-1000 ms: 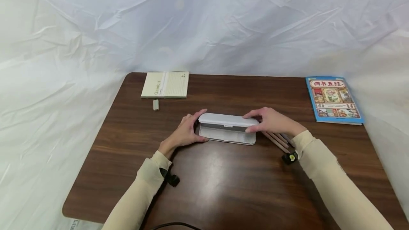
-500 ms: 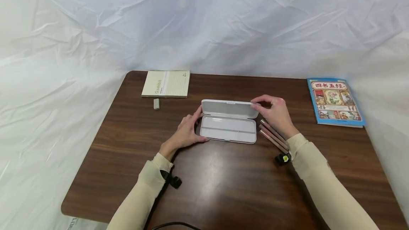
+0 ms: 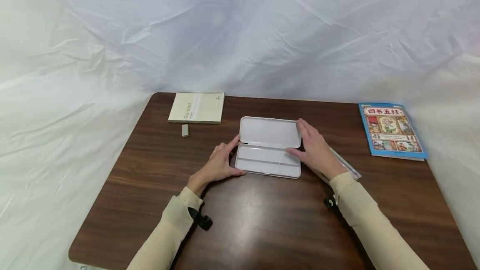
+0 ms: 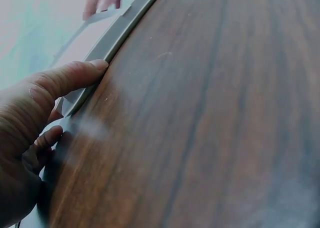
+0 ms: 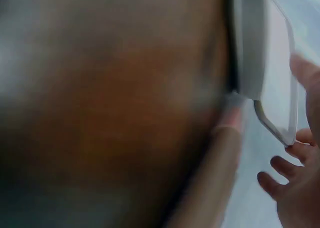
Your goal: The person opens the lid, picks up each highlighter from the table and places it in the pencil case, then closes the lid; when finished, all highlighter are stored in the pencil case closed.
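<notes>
A white pencil case [image 3: 258, 169] lies unfolded on the table, its divided inside facing up. Its lid [image 3: 270, 132] is laid back behind the base. My left hand [image 3: 215, 164] grips the left end of the base, thumb [image 4: 87, 74] at the front edge and fingers round the far side. At the lid's right edge is my right hand [image 3: 318, 151], fingers stretched out and thumb over the base's right end. In the right wrist view a finger touches the lid's corner [image 5: 289, 138]. Several pens [image 3: 348, 165] lie partly hidden under my right hand and wrist.
A cream notebook [image 3: 196, 107] lies at the back left, with a small pale eraser [image 3: 185, 130] in front of it. A blue picture-covered book [image 3: 391, 130] sits at the right edge. White sheeting [image 3: 262, 45] hangs behind the brown table [image 3: 240, 228].
The lid has swung from nearly closed, through upright, to lying back. My right hand followed it backward, and its fingers no longer pinch the lid's edge. My left hand stayed on the case.
</notes>
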